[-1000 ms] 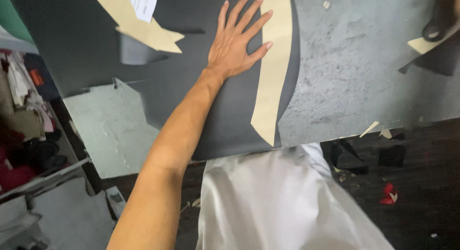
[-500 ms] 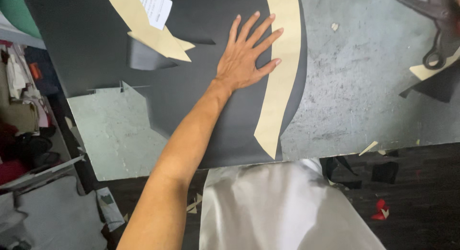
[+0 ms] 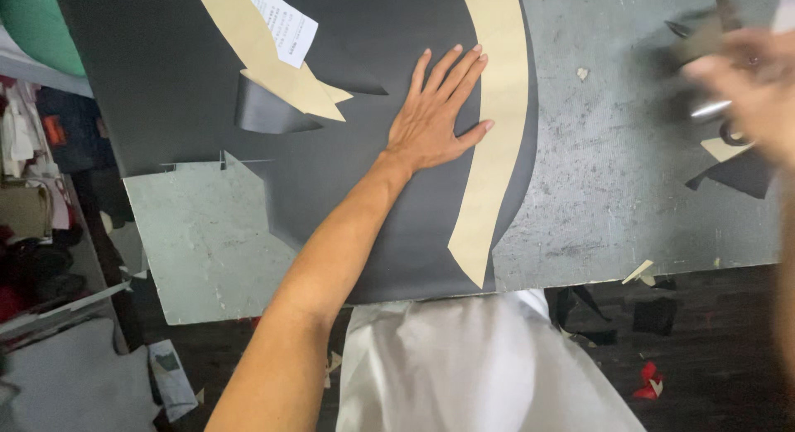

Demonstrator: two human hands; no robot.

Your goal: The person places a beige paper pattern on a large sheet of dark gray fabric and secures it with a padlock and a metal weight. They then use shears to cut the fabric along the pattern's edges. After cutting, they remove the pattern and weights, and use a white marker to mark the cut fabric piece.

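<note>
While two hands are showing, only the left hand (image 3: 432, 117) is sharp: it is lying flat, palm down, fingers straight and slightly apart, pressing on one large black sheet (image 3: 348, 150) that is covering the left and middle of the grey table (image 3: 629, 175). Two tan paper pattern pieces are resting on that sheet: a long curved strip (image 3: 495, 134) just beside the fingertips, tapering to a point near the table's front edge, and a second pattern piece (image 3: 273, 63) with an arrow-like end further left. One white printed slip (image 3: 281, 22) is lying over that second piece. The sheet is looking matte and smooth, with a notched cut-out along its lower left edge. At the far right, the right hand (image 3: 745, 84) is blurring over dark scissors (image 3: 712, 34); whether its fingers are closing on them cannot be told.
</note>
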